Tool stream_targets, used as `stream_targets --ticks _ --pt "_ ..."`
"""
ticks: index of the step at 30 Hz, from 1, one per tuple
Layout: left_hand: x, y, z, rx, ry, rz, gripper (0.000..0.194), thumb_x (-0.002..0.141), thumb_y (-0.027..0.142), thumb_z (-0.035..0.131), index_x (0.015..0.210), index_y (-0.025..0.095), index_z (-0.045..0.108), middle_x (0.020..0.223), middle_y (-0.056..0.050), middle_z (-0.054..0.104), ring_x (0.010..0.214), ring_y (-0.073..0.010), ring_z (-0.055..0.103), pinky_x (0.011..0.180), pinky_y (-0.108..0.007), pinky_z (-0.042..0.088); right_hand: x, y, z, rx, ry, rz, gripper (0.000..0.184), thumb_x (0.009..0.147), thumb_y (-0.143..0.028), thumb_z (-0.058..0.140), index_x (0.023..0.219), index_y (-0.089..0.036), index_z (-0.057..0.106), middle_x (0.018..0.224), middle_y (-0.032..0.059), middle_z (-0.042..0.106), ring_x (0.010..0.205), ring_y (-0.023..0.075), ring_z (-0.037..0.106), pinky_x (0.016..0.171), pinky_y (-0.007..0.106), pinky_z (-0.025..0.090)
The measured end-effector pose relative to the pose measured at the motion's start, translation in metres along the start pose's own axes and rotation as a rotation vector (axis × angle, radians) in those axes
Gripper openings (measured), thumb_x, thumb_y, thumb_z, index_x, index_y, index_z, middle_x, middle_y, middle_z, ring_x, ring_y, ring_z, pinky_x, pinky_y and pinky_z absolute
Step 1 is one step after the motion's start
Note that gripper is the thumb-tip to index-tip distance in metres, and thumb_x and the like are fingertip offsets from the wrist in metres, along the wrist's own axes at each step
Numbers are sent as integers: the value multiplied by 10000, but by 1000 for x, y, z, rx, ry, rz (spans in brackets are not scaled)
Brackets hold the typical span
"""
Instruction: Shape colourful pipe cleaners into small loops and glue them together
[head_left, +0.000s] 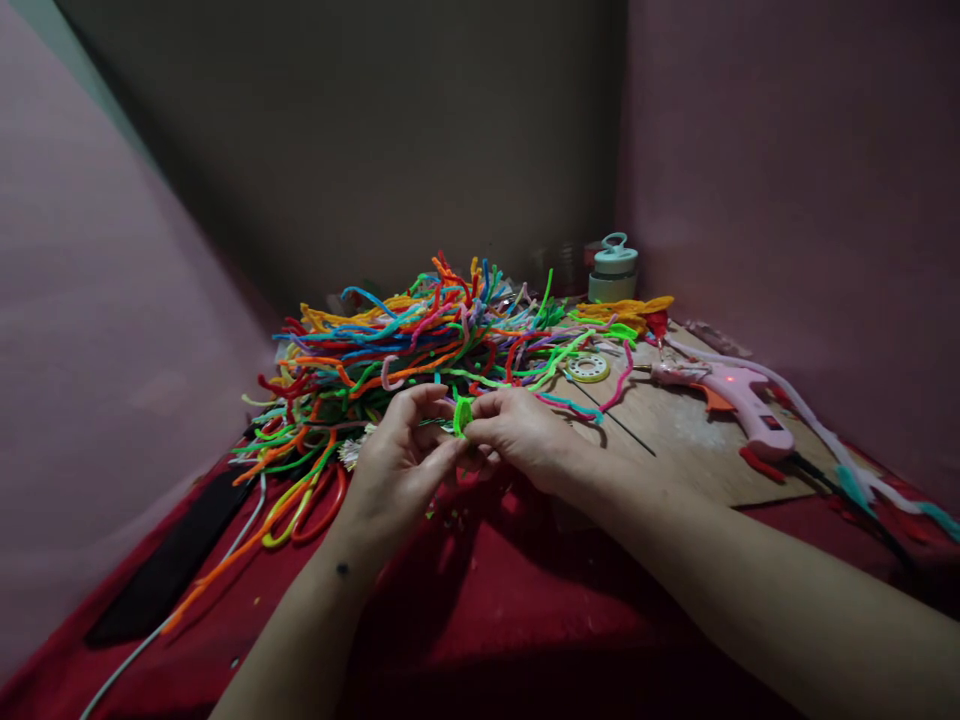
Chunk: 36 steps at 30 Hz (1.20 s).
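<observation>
Nearby, tangled pipe cleaners (405, 340) crowd behind; each grip pinches the green piece (463, 415).

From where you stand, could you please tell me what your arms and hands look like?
The left hand and right hand are gloveless; the left forearm and right forearm show no sleeve or watch. A small dark spot marks the left wrist.

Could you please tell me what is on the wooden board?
The pink glue gun, a round spool, a thin dark rod and coloured pipe cleaners; whatever they cover is hidden.
</observation>
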<state>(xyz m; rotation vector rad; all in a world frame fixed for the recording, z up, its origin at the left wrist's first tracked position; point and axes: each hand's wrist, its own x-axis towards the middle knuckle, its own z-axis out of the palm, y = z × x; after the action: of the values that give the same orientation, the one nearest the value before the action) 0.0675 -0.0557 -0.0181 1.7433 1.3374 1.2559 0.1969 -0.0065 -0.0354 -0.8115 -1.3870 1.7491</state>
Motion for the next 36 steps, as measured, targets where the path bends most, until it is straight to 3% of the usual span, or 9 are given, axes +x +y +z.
stream_targets --ticks 4,11,18,20,28,33,36 --pt "2 -3 -2 42 -32 -37 368 722 183 618 1060 187 473 927 -22 570 654 -90 571 586 -210 484 0 0 -1 -12 -7 -25 121 584 -42 483 521 -136 525 436 -23 524 357 72 458 373 187 385" --pt "2 0 -8 -135 -124 -139 308 726 237 638 997 163 512 698 -6 622 505 -111 549 411 -202 439 -3 -5 -6 77 -56 44 79 589 -90 550 524 -128 527 447 -19 532 331 62 421 327 185 320" --pt "4 -1 -7 -267 -118 -128 360 693 176 680 1028 178 550 871 -33 647 726 -140 612 561 -206 479 -2 -8 -11 441 -265 141 37 680 -119 549 670 -142 522 464 -51 525 336 36 408 334 144 271" --pt "4 -2 -4 -292 -94 -117 371 691 178 681 1034 185 542 864 -26 645 702 -135 611 544 -206 477 -2 -7 -12 502 -289 168 42 700 -117 540 685 -146 513 457 -54 519 332 34 395 332 143 249" --pt "2 -2 2 -206 -9 -85 337 708 196 660 1014 178 521 660 24 614 488 -86 548 444 -184 428 -4 -9 -10 519 -263 218 52 744 -134 528 693 -141 530 465 -40 539 347 43 425 342 148 276" --pt "2 -1 3 -173 -57 -118 408 688 202 677 1056 180 503 577 52 566 430 -93 535 399 -187 418 -3 -9 -5 445 -105 149 109 753 -156 526 647 -134 519 439 -40 520 326 47 409 340 163 292" --pt "3 -3 1 -187 -112 -181 483 681 199 675 1120 184 474 624 40 573 413 -95 530 357 -189 409 -1 -6 -4 446 -82 167 125 740 -133 506 615 -130 511 424 -39 497 323 48 402 339 172 276"
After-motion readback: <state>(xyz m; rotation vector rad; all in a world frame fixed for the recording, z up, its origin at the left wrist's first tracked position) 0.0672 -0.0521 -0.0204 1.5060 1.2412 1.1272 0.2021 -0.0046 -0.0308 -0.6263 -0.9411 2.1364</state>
